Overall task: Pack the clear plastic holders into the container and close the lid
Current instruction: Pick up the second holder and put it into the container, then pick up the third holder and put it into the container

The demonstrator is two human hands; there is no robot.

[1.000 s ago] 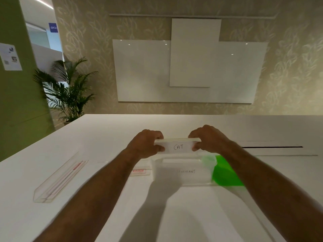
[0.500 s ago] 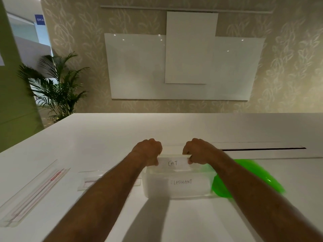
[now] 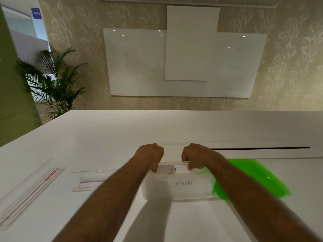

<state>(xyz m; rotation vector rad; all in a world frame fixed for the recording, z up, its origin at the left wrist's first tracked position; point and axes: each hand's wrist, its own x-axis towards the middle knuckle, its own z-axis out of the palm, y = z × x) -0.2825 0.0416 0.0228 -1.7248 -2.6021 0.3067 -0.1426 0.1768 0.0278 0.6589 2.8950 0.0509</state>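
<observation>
A clear plastic container (image 3: 180,193) stands on the white table in front of me, and a holder with a card reading ELEPHANT shows through its front wall. My left hand (image 3: 151,157) and my right hand (image 3: 194,157) both grip the ends of a clear holder (image 3: 173,169) with a card reading CAT, held at the container's top opening. A green lid (image 3: 253,179) lies right of the container, touching it. Two more clear holders lie on the table: one (image 3: 90,180) just left of my left forearm, a long one (image 3: 29,191) at the far left.
The white table (image 3: 157,130) stretches far ahead, with a dark cable slot (image 3: 258,147) at the right behind the lid. A potted palm (image 3: 52,81) stands beyond the table's left corner. Whiteboards (image 3: 183,63) hang on the patterned wall.
Both hands have lowered the CAT holder from above the container down to its opening. The view has shifted, and the green lid shows more fully on the right.
</observation>
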